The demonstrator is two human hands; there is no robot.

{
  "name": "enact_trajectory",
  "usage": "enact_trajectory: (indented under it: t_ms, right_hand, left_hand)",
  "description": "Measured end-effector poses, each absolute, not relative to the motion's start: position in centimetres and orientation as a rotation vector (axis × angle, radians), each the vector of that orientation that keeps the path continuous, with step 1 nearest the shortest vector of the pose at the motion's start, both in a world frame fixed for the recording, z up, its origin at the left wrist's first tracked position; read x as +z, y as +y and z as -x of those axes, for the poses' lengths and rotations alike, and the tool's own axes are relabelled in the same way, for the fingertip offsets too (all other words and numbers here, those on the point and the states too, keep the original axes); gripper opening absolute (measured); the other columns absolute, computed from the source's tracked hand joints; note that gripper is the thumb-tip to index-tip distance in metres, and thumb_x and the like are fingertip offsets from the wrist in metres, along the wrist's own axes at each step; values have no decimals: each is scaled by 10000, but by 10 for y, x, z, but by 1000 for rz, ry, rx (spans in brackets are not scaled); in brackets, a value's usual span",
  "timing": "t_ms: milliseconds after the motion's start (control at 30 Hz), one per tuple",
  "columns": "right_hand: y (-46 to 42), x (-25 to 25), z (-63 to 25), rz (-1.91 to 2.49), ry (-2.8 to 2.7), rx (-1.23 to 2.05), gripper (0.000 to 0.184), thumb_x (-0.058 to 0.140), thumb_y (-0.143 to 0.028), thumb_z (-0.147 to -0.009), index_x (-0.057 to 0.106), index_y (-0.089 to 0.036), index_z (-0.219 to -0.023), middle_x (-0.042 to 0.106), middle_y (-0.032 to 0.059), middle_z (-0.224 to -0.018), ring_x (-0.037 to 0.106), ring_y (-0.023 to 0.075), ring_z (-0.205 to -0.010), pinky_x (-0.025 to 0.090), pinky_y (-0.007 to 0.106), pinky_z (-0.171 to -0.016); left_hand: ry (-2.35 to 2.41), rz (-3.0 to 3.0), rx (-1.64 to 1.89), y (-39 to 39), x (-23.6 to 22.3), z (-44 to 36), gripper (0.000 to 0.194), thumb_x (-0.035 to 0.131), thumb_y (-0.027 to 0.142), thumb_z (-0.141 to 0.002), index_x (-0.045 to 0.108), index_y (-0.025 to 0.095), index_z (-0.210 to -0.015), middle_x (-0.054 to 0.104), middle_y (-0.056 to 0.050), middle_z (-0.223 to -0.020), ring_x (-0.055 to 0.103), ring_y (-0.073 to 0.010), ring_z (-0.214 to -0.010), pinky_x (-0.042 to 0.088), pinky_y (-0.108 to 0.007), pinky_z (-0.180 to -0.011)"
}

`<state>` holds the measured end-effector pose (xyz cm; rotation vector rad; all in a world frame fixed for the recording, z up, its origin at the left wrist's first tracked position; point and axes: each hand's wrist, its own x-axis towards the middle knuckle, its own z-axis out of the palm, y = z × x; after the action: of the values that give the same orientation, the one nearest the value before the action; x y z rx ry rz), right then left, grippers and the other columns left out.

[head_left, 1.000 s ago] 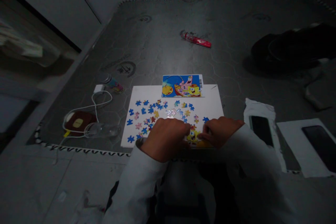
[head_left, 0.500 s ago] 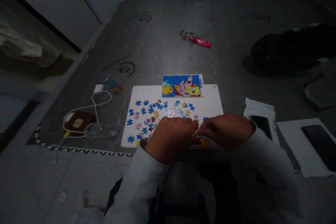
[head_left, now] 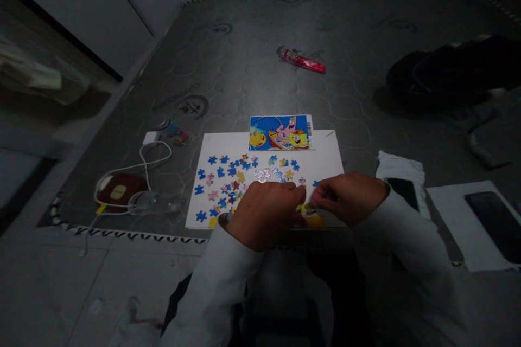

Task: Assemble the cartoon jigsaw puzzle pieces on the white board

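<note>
Prob. joining puzzle pcs [head_left: 220, 172]
L hand [head_left: 266, 214], R hand [head_left: 345, 198] curled by yellow pcs [head_left: 315, 220], can't tell if pinching; next needs careful alignment.

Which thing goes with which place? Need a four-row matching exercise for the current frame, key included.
Things
1. puzzle pieces
2. picture card
3. white charger
4. red-ended tube

Places
A. on the table, left of the white board
B. farthest from the person, well beyond the white board
C. scattered over the white board, some beside the left hand
D. overlapping the far edge of the white board

Pairs: 1-C, 2-D, 3-A, 4-B
</note>
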<state>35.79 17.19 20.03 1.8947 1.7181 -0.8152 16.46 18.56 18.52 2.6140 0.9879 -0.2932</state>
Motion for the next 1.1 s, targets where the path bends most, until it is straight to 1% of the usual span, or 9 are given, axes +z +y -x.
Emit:
enact_trajectory:
  t_ms: [100, 233, 333, 400, 633, 867, 1000, 1100]
  right_hand:
    - [170, 194, -358, -1871, 1728, -788, 216, 681, -442, -1094, 882, -375, -1135, 893, 24, -1228, 808, 323, -1205, 491, 428, -855]
    - [172, 188, -355, -1832, 1737, -804, 239, 664, -434, -1103, 878, -357, -1177, 884, 43, -1291, 801, 352, -1268, 544, 468, -936]
    - [176, 187, -352, -1864, 1706, -783, 255, 665, -440, -1106, 880, -339, -1199, 875, 75, -1321, 788, 365, -1312, 561, 486, -990]
    - [178, 187, -350, -1882, 1690, -777, 272, 663, -449, -1108, 883, -328, -1211, 873, 96, -1321, 788, 368, -1314, 567, 489, -999]
    - [181, 188, -347, -1880, 1689, -778, 277, 687, -462, -1088, 891, -320, -1210, 873, 108, -1331, 785, 366, -1320, 582, 496, -1018]
    - [178, 189, -347, -1861, 1714, -736, 289, 678, -505, -1097, 896, -342, -1193, 883, 104, -1275, 800, 344, -1291, 581, 461, -1000]
    - [178, 186, -347, -1824, 1708, -741, 319, 657, -504, -1104, 888, -337, -1248, 874, 123, -1312, 795, 353, -1304, 589, 478, -1011]
    - [179, 184, -346, -1843, 1692, -726, 341, 652, -516, -1098, 891, -306, -1220, 875, 147, -1289, 799, 371, -1286, 592, 496, -1003]
  left_hand:
    - [962, -2567, -379, 188, 178, -165, 257, 872, 409, -1032, 808, 251, -1224, 878, -53, -1226, 856, -303, -1048, 540, -361, -719]
    - [1008, -2497, -369, 192, 174, -165, 300, 869, 395, -1036, 796, 247, -1286, 861, -52, -1309, 846, -324, -1153, 597, -391, -803]
    - [1055, -2468, -359, 194, 175, -164, 317, 854, 384, -1048, 790, 247, -1326, 840, -56, -1377, 839, -336, -1188, 617, -419, -842]
    - [1064, -2452, -336, 196, 175, -163, 317, 856, 387, -1045, 793, 249, -1324, 833, -55, -1398, 837, -336, -1190, 619, -427, -855]
    - [1091, -2413, -247, 196, 172, -162, 307, 895, 367, -1010, 805, 225, -1266, 856, -72, -1312, 831, -321, -1143, 596, -405, -846]
    - [1092, -2406, -251, 196, 172, -162, 313, 893, 372, -1013, 804, 234, -1280, 851, -68, -1327, 827, -318, -1169, 611, -409, -879]
    - [1083, -2423, -236, 196, 170, -163, 309, 900, 384, -1007, 807, 228, -1257, 851, -78, -1299, 826, -310, -1152, 613, -396, -863]
    - [1077, -2424, -224, 195, 168, -163, 311, 898, 380, -1008, 806, 221, -1259, 849, -79, -1297, 827, -310, -1138, 616, -402, -863]
